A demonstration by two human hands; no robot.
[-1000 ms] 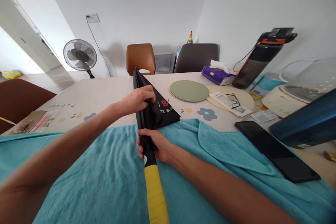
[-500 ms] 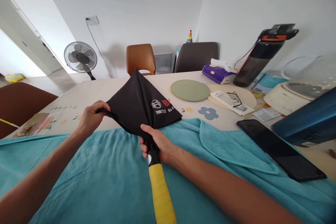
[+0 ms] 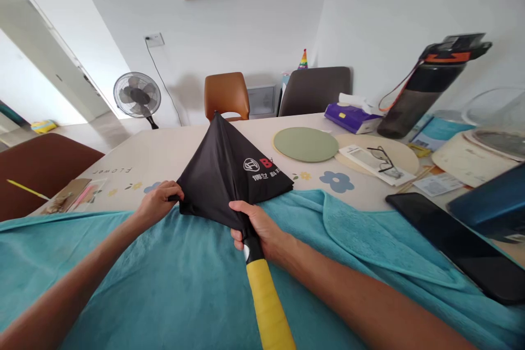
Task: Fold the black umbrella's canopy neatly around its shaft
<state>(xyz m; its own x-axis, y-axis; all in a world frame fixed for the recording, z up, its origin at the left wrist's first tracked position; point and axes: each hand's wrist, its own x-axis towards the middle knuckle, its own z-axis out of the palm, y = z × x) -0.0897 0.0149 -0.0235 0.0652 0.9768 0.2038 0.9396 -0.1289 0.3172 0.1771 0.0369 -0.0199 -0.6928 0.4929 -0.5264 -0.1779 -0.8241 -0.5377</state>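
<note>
A black umbrella with a white logo and red lettering points away from me, its canopy partly folded. Its yellow-wrapped handle comes back toward the bottom edge. My right hand is closed around the umbrella where the canopy meets the shaft, thumb on top of the fabric. At the canopy's left corner, my left hand pinches the black fabric and holds it out to the side. Beneath both hands lies a turquoise towel spread over the near part of the table.
On the right are a black phone, a blue bottle, a dark water bottle, glasses and a purple tissue pack. Beyond the umbrella lies a green placemat. A fan and chairs stand behind the table.
My left hand has drawn its corner of the canopy slightly lower and nearer the towel. The right hand keeps its grip. The whole view has shifted a little.
</note>
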